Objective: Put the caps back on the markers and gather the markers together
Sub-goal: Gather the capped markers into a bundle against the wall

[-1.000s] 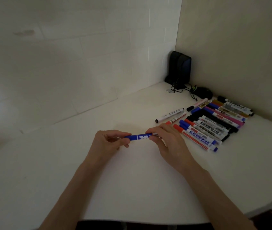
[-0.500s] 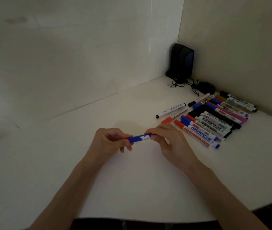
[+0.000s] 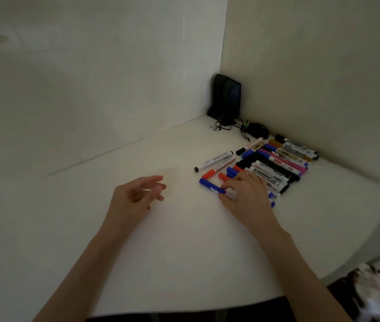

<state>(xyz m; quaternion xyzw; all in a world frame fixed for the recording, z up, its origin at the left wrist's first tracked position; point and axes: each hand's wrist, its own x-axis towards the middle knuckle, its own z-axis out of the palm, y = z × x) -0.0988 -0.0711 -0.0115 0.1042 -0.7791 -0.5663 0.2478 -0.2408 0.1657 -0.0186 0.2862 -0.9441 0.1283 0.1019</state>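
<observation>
My right hand (image 3: 245,194) holds a blue capped marker (image 3: 211,186) by its white barrel, low against the table at the near edge of the marker group (image 3: 277,166). The group is a row of several capped markers lying side by side along the right wall. My left hand (image 3: 135,196) hovers over the table with relaxed fingers and holds nothing. A white marker with a black cap (image 3: 214,161) and a thin red-capped marker (image 3: 216,170) lie apart, just left of the group.
The white table (image 3: 161,252) meets walls at the back and right. A black device (image 3: 226,98) with cables (image 3: 226,125) stands in the far corner. Crumpled fabric (image 3: 379,289) lies beyond the table's right front edge.
My left hand has let go of the blue marker and opened. My right hand has carried the marker right, down beside the group.
</observation>
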